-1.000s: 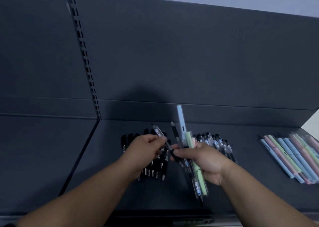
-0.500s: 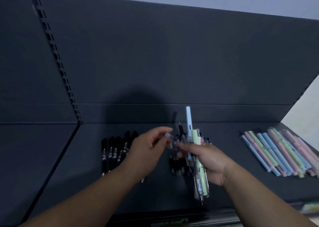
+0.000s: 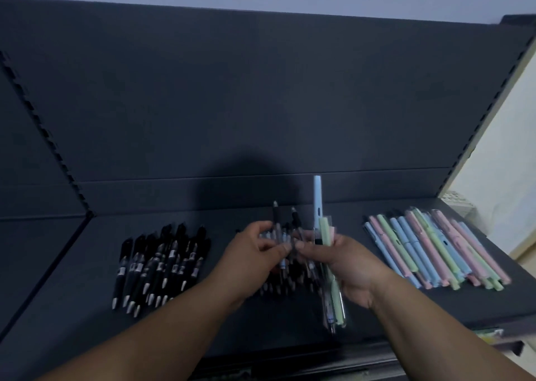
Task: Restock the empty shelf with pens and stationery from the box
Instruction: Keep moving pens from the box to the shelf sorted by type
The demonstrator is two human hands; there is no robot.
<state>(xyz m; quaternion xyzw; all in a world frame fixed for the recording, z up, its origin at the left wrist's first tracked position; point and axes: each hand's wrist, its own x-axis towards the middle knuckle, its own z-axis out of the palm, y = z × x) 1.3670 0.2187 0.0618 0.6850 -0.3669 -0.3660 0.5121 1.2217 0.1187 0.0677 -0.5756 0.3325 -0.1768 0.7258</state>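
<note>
My right hand [image 3: 349,264] grips a bundle of pens [image 3: 324,235] upright over the dark shelf [image 3: 87,308]: a pale blue one, a green one and some clear ones with black tips. My left hand [image 3: 249,260] meets it from the left, its fingertips pinching a clear pen [image 3: 277,234] in that bundle. Under both hands lies a row of clear pens [image 3: 287,282], partly hidden. A pile of black pens [image 3: 158,264] lies to the left, and pastel pens [image 3: 435,250] in pink, blue and green lie to the right. The box is not in view.
The shelf's dark back panel [image 3: 261,105] rises behind the pens. A slotted upright [image 3: 43,131] divides this bay from the one on the left. A pale wall [image 3: 499,177] borders the right end of the shelf, and the front lip [image 3: 290,363] runs below my forearms.
The view has swung right, so the piles sit further left. My left hand has closed in from the black pens onto the bundle in my right hand and now pinches a clear pen.
</note>
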